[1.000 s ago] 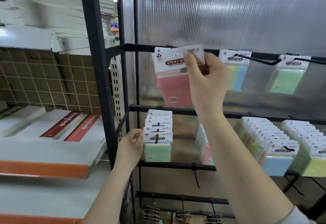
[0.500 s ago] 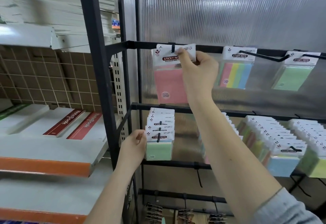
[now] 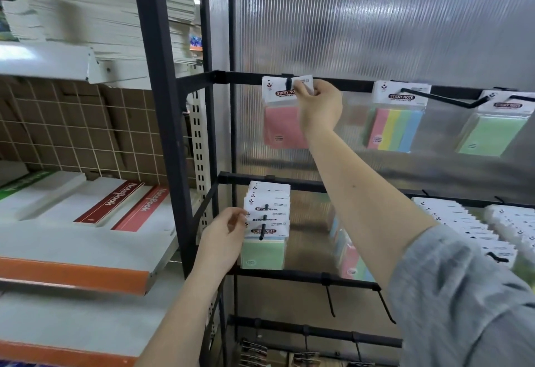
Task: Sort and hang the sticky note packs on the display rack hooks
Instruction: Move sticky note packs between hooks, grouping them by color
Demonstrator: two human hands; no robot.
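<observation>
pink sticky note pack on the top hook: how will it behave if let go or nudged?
The pink pack hangs from one hook through its white header card, so a nudge would probably swing it. The clear wrap looks glossy, likely slick. The right hand pinches only the card, suggesting it is light.

— What is seen to the left of the rack?
— A white shelf with an orange front edge (image 3: 72,275), on which red-spined notebooks (image 3: 136,203) are laid flat. Stacked white paper (image 3: 95,10) is kept on a higher shelf, and a brown wire grid panel (image 3: 72,126) is fixed behind.
— And behind the rack?
— A ribbed translucent panel (image 3: 376,19).
</observation>
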